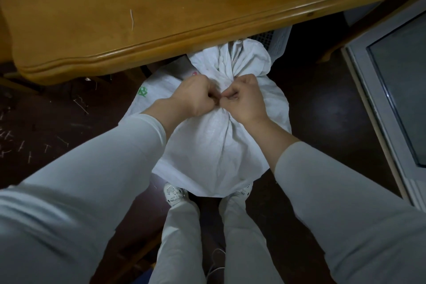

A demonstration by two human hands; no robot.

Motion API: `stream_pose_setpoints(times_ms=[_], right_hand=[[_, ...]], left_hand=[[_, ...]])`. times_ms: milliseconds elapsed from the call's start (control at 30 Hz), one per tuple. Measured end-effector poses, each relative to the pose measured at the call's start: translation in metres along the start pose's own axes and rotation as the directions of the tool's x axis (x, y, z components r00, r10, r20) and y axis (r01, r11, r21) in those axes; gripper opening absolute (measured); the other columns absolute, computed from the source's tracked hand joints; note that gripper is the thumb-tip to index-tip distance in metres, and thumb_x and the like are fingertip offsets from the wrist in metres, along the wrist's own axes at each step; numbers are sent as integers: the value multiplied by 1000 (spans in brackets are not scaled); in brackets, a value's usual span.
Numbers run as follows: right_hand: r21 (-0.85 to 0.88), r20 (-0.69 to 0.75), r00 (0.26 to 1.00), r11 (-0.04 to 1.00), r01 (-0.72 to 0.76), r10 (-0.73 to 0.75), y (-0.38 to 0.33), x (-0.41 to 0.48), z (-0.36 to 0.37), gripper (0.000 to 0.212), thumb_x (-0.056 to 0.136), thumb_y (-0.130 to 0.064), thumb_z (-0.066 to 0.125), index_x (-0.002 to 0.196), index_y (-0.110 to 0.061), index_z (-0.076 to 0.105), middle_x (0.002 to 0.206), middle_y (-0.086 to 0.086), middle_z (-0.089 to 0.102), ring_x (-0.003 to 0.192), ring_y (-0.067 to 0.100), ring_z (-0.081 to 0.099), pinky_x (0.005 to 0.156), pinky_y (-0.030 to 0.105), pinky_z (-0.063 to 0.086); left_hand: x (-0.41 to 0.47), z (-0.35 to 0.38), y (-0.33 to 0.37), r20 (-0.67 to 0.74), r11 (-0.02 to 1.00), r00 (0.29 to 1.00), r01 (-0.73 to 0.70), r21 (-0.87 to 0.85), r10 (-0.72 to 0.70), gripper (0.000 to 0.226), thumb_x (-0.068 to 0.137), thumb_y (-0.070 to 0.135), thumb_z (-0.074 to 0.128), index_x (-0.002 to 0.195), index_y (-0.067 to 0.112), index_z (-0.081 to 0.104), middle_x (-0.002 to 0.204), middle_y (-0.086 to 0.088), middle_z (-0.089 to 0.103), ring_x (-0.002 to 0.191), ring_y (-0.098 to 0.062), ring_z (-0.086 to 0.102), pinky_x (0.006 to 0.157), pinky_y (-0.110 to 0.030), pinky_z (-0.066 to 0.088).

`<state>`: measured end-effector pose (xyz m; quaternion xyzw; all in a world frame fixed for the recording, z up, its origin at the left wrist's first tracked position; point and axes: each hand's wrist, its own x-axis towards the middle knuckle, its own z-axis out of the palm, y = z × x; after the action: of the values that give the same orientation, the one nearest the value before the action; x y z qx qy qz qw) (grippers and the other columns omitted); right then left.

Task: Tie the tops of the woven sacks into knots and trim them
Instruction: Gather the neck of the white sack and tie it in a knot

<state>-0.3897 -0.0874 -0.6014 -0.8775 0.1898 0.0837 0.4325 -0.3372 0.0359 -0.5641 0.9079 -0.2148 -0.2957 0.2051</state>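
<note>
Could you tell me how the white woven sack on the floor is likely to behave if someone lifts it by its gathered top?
The woven sack bulges full below the neck, so it is probably heavy for its size. Its fabric creases deeply where the left hand and right hand pinch it, so the top likely flops rather than holds shape. The weave looks smooth, so it may slip through a loose grip.

Standing over a white woven sack (214, 145) on the dark floor (322, 110), just in front of white shoes (175, 193). Both fists closed on the gathered neck of the sack, left hand (196, 95) and right hand (244, 97) knuckle to knuckle, fingers (230, 94) curled in and touching. Beyond the hands, a bunched top of white fabric (230, 62) reaching under the edge of the wooden worktop (115, 18). Pale trimmed strips (131, 18) lying on the worktop, more scattered on the floor at left (23, 145). Long white sleeves (103, 157) on both arms
</note>
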Motion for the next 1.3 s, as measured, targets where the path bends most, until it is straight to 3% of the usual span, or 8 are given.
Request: stream_pose_setpoints(times_ms=[133,333,433,500,600,733,967,1300], right_hand=[[22,4,998,998,-55,55,5,2,-1,13,76,-10,71,88,-9,72,119,0,47,97,5,49,84,15,38],[67,58,997,996,-59,55,0,-7,-5,17,78,-4,68,94,-4,74,96,7,72,83,10,59,79,20,44],[72,76,997,997,-33,28,2,-13,-3,18,78,-3,68,94,-4,75,95,9,73,87,14,63,83,25,49],[53,91,996,999,0,-5,4,-14,-3,17,80,-5,68,96,-4,75,89,4,72,82,9,60,79,20,47],[35,113,993,999,39,-42,3,-15,-7,17,80,-4,67,96,-5,75,69,-19,55,66,-1,51,68,13,43],[16,118,991,998,64,-65,2,-14,-11,18,81,-3,66,97,-4,74,68,-22,47,69,-1,53,71,13,44],[76,106,993,996,45,-53,-1,-12,-4,17,83,-11,66,99,-13,73,106,6,61,95,18,62,90,32,50],[178,122,990,979,-98,77,-1,-4,9,18,74,-4,68,74,-22,65,105,8,62,87,18,66,88,38,54]], left_hand=[[4,8,-1,-47,1000,999,-18,-25,17,20,85,11,60,96,14,77,94,-7,74,91,-25,64,118,-33,19],[-3,12,-7,-23,996,1000,8,-86,-10,18,86,13,61,90,8,77,87,-8,74,83,-19,62,119,-32,14],[-6,14,-4,53,988,994,102,-113,-96,21,87,18,58,89,4,74,80,-10,70,80,-22,62,87,-30,48],[-5,14,0,103,983,984,156,-96,-146,19,84,23,60,83,8,71,71,-4,65,74,-20,60,67,-26,47],[0,8,5,191,983,969,173,-60,-159,24,85,22,59,62,17,59,60,1,56,59,-15,52,64,-24,41],[5,4,7,286,963,936,246,-107,-207,25,84,19,59,59,21,56,62,1,55,60,-15,51,56,-22,40],[-4,19,-4,199,640,913,393,-660,-356,35,87,11,56,54,12,45,30,10,38,26,-2,32,33,-12,28],[-13,45,-10,68,448,928,240,-861,-365,19,85,4,56,66,1,56,62,-11,43,54,-20,37,53,-27,33]])
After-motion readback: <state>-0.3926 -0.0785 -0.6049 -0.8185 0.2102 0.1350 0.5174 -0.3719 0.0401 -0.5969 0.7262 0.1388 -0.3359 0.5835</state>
